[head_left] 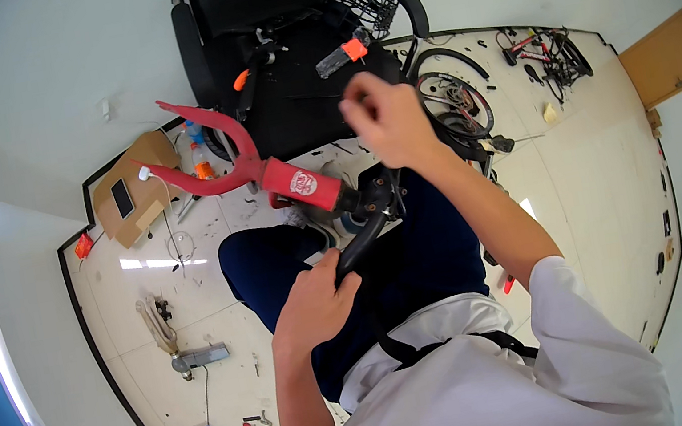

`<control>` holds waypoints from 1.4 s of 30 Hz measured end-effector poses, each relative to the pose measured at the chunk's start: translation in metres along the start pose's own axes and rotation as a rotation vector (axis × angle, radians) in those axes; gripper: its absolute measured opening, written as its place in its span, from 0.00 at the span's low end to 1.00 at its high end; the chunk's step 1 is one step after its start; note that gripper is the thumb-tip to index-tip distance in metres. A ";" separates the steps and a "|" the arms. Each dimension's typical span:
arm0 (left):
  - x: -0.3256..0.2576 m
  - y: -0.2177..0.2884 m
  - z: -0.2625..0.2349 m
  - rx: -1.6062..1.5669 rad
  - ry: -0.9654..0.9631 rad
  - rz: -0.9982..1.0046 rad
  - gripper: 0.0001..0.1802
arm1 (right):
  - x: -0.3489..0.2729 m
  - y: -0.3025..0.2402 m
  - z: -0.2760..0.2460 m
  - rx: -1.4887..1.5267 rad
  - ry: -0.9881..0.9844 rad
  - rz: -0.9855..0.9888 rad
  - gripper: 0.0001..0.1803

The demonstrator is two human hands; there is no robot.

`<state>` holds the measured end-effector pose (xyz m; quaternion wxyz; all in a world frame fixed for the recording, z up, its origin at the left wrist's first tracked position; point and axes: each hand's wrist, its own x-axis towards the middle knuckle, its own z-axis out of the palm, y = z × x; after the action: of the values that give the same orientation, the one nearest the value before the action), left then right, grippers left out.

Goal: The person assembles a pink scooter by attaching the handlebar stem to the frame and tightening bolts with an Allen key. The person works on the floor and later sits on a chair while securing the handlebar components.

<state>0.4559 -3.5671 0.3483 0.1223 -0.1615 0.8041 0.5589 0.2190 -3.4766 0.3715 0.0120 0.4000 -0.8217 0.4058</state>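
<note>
Left hand [313,303]: your fingers are wrapped around the black handlebar [362,245].
Right hand [384,120]: raised, fingers pinched; contents unclear.
Red fork [239,171]: over your lap, pointing left.
Handling: rigid, probably front-heavy; grip near the black stem [374,196].

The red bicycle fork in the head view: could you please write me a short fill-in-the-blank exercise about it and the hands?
1. The fork is coloured ____.
2. The ____ hand grips the black handlebar below the fork.
3. The right hand is raised in front of a black ____.
4. A cardboard ____ lies on the floor at the left.

Missing words: red; left; chair; box
</note>
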 end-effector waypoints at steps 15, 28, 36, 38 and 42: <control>0.000 -0.006 -0.003 -0.049 -0.002 -0.008 0.14 | -0.141 -0.059 -0.013 -0.253 -0.263 -0.896 0.12; -0.003 -0.003 -0.006 -0.067 -0.024 -0.112 0.14 | -0.142 -0.014 -0.063 0.099 -0.307 0.038 0.15; -0.003 0.000 -0.009 -0.039 -0.027 -0.089 0.15 | -0.140 -0.030 -0.035 -0.194 -0.056 -0.108 0.05; -0.004 0.000 -0.008 -0.047 -0.017 -0.077 0.15 | -0.139 -0.040 -0.035 -0.060 0.077 0.042 0.05; -0.005 0.006 -0.009 -0.010 -0.014 -0.081 0.15 | -0.107 -0.044 -0.048 0.095 -0.280 0.024 0.05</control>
<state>0.4582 -3.5729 0.3589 0.1498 -0.1907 0.7933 0.5584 0.3067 -3.3902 0.3953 -0.1265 0.4429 -0.8000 0.3844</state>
